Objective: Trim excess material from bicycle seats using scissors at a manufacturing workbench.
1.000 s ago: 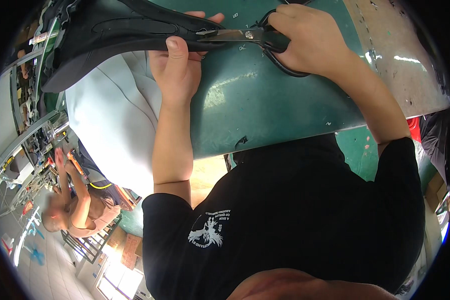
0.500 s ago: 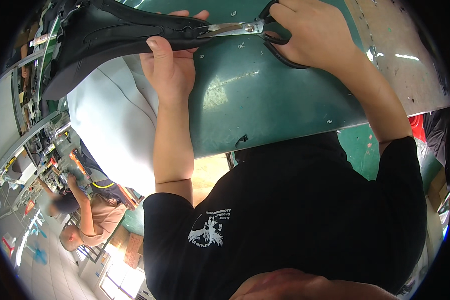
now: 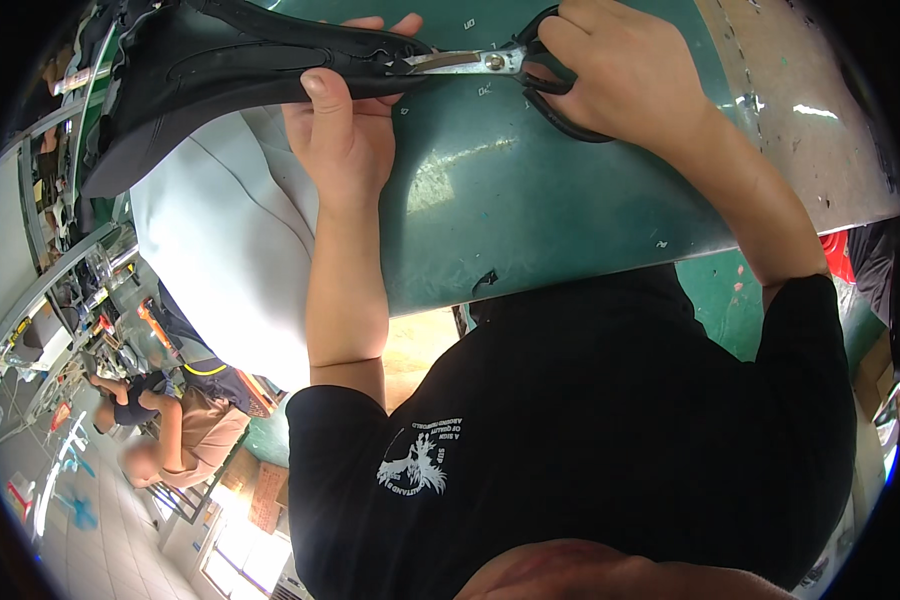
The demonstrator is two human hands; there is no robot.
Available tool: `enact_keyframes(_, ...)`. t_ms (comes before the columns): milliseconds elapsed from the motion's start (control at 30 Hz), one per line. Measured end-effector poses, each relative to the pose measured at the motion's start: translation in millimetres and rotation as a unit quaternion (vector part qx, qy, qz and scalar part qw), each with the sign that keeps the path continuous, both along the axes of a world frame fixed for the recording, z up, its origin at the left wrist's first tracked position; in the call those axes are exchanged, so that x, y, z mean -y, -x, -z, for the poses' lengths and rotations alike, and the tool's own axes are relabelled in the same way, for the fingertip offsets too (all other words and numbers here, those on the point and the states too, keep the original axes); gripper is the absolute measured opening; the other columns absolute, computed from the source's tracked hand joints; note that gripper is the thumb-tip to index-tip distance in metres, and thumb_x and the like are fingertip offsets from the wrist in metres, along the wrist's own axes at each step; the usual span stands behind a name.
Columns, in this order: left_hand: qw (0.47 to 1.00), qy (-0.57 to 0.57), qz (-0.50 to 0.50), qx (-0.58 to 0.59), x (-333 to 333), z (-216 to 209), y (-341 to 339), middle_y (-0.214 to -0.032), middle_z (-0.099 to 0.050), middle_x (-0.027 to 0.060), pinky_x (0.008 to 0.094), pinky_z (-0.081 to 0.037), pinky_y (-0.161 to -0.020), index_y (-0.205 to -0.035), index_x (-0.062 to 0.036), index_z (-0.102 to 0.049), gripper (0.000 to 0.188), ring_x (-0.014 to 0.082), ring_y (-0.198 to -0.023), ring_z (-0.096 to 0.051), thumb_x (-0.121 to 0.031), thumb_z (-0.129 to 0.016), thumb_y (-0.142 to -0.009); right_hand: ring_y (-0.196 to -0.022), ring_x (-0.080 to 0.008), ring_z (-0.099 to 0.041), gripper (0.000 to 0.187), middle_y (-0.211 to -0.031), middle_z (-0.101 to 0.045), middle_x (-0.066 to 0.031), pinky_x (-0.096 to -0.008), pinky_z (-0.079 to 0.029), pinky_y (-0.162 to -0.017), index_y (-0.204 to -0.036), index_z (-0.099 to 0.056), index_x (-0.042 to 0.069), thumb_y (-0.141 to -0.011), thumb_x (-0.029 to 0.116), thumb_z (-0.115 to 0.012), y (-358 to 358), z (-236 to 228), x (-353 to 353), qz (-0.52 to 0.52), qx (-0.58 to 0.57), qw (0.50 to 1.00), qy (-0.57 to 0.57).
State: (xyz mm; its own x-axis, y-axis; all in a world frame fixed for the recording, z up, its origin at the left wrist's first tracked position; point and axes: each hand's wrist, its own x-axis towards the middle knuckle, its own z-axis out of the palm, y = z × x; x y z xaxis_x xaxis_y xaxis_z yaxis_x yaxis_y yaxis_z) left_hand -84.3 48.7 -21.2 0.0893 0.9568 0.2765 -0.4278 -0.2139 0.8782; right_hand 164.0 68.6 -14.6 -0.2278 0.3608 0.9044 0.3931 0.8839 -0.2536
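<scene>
A black bicycle saddle (image 3: 240,65) lies across the upper left, its narrow nose pointing right. My left hand (image 3: 345,135) holds it near the nose, thumb against the near edge and fingertips showing past the far edge. In my right hand (image 3: 625,75) is a pair of scissors (image 3: 495,62) with black handles, fingers through the loops. The metal blades reach left onto the saddle's nose, where the black covering looks ragged. The blade tips are hard to make out against it.
Beneath both hands is a green tabletop (image 3: 550,210), with a brownish sheet (image 3: 790,100) at the right. White material (image 3: 220,250) hangs at the left edge. Farther left, another person in a brown top (image 3: 205,430) sits near cluttered benches.
The scissors have shifted slightly left, and their blades look closer together. My left thumb has moved a little to the right. At the lower left, the people in the background have changed posture.
</scene>
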Motion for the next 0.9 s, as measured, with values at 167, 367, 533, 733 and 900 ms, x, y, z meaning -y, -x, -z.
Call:
enact_keyframes(167, 1.000, 0.002, 0.002, -0.005, -2, 1, -4, -0.127, -0.060, 0.0240, 0.0550, -0.064, -0.092, -0.132, 0.0094, -0.044, 0.062, 0.0463, -0.119, -0.065, -0.046, -0.055, -0.105, -0.057, -0.0327, -0.062, 0.023, -0.061, -0.057, -0.0106, -0.0435, -0.051, -0.054, -0.063, -0.057, 0.008, -0.070, 0.021, -0.074, -5, 13, -5, -0.011, 0.010, 1.000, -0.002)
enact_keyframes(367, 1.000, 0.022, 0.010, -0.001, 1, -3, 1, -0.132, -0.059, 0.0226, 0.0606, -0.058, -0.098, -0.139, 0.0007, -0.045, 0.059, 0.0475, -0.124, -0.061, -0.048, -0.052, -0.106, -0.059, -0.0373, -0.062, 0.028, -0.063, -0.058, -0.0159, -0.0455, -0.049, -0.054, -0.061, -0.055, 0.005, -0.073, 0.020, -0.077, -7, -23, 11, 0.066, 0.173, 0.945, 0.269)
enact_keyframes(533, 0.999, 0.040, 0.026, 0.023, 2, -6, 5, -0.138, -0.058, 0.0214, 0.0651, -0.050, -0.107, -0.144, -0.0064, -0.045, 0.058, 0.0473, -0.132, -0.055, -0.050, -0.051, -0.106, -0.059, -0.0362, -0.060, 0.027, -0.066, -0.057, -0.0147, -0.0437, -0.047, -0.053, -0.064, -0.054, 0.004, -0.072, 0.016, -0.078, -12, -27, 8, 0.106, 0.134, 0.946, 0.274)
enact_keyframes(733, 0.999, -0.016, -0.003, 0.045, 0, -1, 1, -0.140, -0.054, 0.0232, 0.0593, -0.055, -0.102, -0.149, -0.0069, -0.036, 0.060, 0.0480, -0.131, -0.056, -0.030, -0.066, -0.102, -0.060, -0.0297, -0.057, 0.032, -0.068, -0.055, -0.0088, -0.0385, -0.045, -0.055, -0.078, -0.062, 0.004, -0.076, 0.026, -0.085, -14, -12, 11, 0.081, 0.149, 0.931, 0.323)
enact_keyframes(900, 0.986, -0.121, -0.100, -0.054, -3, -2, -4, -0.141, -0.053, 0.0227, 0.0509, -0.051, -0.109, -0.142, -0.0019, -0.036, 0.078, 0.0420, -0.132, -0.056, -0.026, -0.085, -0.087, -0.061, -0.0288, -0.056, 0.030, -0.067, -0.054, -0.0090, -0.0389, -0.044, -0.056, -0.077, -0.062, 0.004, -0.075, 0.022, -0.085, -15, -17, 14, 0.069, 0.168, 0.918, 0.353)
